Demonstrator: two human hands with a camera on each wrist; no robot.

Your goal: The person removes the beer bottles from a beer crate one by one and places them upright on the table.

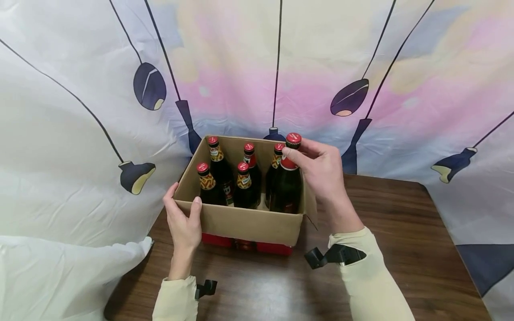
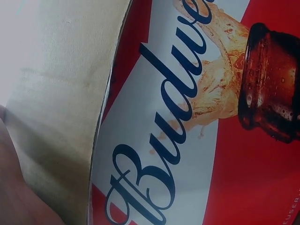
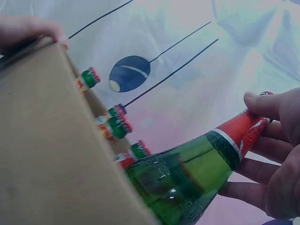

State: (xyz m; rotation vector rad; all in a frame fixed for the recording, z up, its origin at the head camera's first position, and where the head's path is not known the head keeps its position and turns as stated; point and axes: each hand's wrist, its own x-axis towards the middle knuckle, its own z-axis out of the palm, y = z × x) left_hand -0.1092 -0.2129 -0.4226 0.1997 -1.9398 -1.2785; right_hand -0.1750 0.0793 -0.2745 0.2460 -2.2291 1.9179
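An open cardboard box (image 1: 249, 225) holds several dark beer bottles with red caps, such as one bottle (image 1: 243, 180) near its middle. My right hand (image 1: 324, 171) grips the neck of a green beer bottle (image 3: 183, 176) at the box's right end. Its cap stands higher than the others, and its lower part is hidden inside the box. My left hand (image 1: 184, 225) holds the near left corner, thumb over the top edge of the flap. The left wrist view shows the red-and-white printed side (image 2: 197, 140) below the plain flap (image 2: 61, 93).
The box stands on a dark wooden table (image 1: 393, 240). Behind it hangs a pale curtain (image 1: 241, 58) printed with lamps. White cloth (image 1: 72, 267) bunches at the table's left edge. A side flap (image 1: 311, 206) hangs outward at the box's right end.
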